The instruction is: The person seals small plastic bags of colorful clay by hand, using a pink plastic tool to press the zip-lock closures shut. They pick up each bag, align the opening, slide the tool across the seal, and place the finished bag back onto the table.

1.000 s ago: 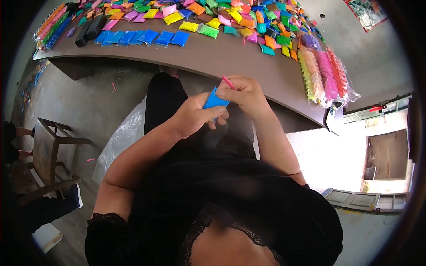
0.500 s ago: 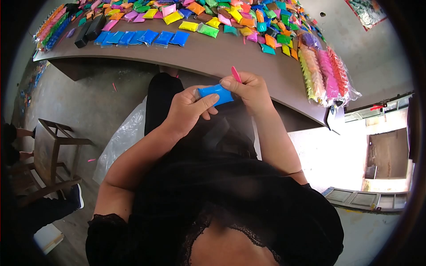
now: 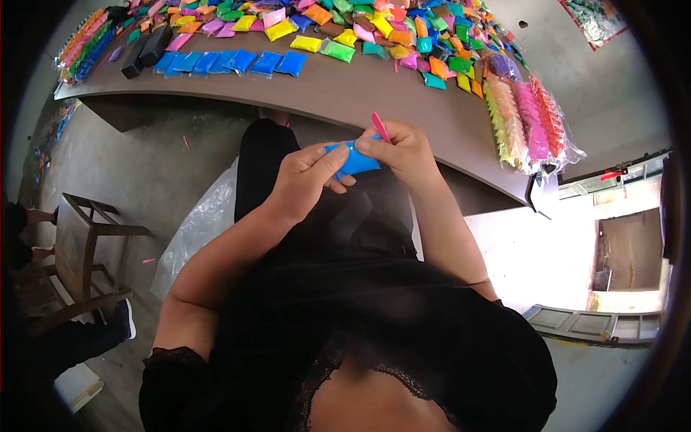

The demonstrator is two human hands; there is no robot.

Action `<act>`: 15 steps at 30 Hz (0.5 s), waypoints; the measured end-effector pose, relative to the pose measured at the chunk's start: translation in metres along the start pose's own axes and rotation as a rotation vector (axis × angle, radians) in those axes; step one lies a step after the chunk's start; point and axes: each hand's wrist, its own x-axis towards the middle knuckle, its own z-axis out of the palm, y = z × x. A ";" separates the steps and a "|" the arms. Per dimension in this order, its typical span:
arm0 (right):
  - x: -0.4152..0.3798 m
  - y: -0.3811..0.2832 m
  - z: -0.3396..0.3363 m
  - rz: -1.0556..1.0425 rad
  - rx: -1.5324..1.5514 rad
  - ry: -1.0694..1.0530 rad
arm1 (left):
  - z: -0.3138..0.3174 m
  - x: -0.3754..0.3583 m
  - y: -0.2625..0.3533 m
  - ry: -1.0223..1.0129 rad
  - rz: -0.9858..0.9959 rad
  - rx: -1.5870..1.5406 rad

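Note:
A blue packet [image 3: 358, 163] is held between my two hands, above my lap and just short of the table edge. My left hand [image 3: 311, 173] grips its left end, thumb on top and fingers beneath. My right hand [image 3: 404, 150] pinches its upper right part with the thumb. A small pink stick [image 3: 380, 127] also stands up from the fingers of my right hand. On the table [image 3: 324, 86], a row of blue packets [image 3: 223, 62] lies at the left, below a large spread of packets in many colours [image 3: 374, 29].
Bundles of wrapped colourful strips lie at the table's right end [image 3: 536, 126] and left end [image 3: 90, 47]. Two black blocks [image 3: 144, 54] sit beside the blue row. A wooden chair [image 3: 83, 245] and a person's shoe [image 3: 126, 319] are at the left. Clear plastic [image 3: 194, 230] hangs beside my leg.
My left thumb has moved up to the packet's upper edge, and my right thumb has shifted left over it. The packet looks more bent, and the pink stick has tilted slightly left.

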 end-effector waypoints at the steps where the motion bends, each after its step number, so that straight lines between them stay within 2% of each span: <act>1: -0.001 -0.001 0.000 0.030 0.028 -0.003 | -0.002 0.000 -0.001 -0.016 -0.020 -0.030; 5: 0.003 0.011 0.005 0.049 0.184 0.022 | -0.009 0.006 0.005 -0.060 -0.123 -0.251; 7: 0.004 0.010 0.005 0.077 0.239 0.064 | -0.011 0.007 0.009 -0.125 -0.184 -0.511; 11: 0.006 0.010 0.009 0.111 0.254 0.180 | 0.001 0.002 0.012 -0.058 -0.168 -0.414; 13: 0.002 0.006 0.014 0.092 0.238 0.164 | 0.002 0.002 0.003 -0.025 -0.070 -0.242; 15: 0.002 0.006 0.011 0.071 0.220 0.148 | -0.001 0.004 0.004 0.002 -0.078 -0.202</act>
